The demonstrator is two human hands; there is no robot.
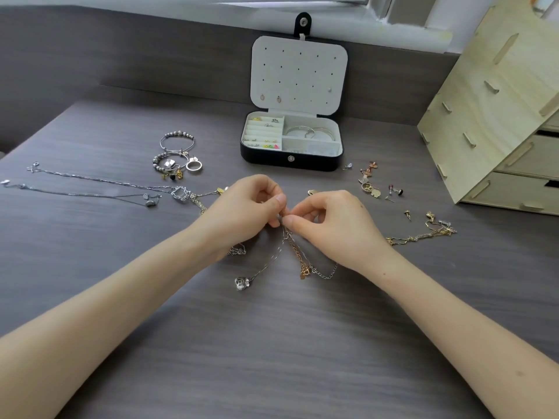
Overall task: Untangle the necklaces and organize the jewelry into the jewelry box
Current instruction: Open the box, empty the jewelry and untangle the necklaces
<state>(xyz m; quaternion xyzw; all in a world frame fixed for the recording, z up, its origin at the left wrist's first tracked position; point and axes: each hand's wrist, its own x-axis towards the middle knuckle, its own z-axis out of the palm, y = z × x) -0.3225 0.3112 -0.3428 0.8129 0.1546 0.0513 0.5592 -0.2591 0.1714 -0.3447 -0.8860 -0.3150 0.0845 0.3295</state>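
Observation:
My left hand [245, 211] and my right hand [329, 222] meet fingertip to fingertip above the table, both pinching a knot of tangled necklaces [292, 243]. Silver and rose-gold chains hang down from the pinch; one silver strand ends in a silver pendant [242, 283] lying on the table. The black jewelry box [292, 160] stands open behind my hands, with rings, earrings and bangles in its white compartments. Two silver necklaces [90, 184] lie stretched out at the left. A gold and silver chain [423, 234] lies to the right of my right wrist.
Beaded bracelets and a ring [178, 155] lie left of the box. Loose earrings and studs [378, 186] are scattered to its right. A pale wooden drawer organizer [499, 122] stands at the right edge. The grey table [272, 343] ends at a raised back wall.

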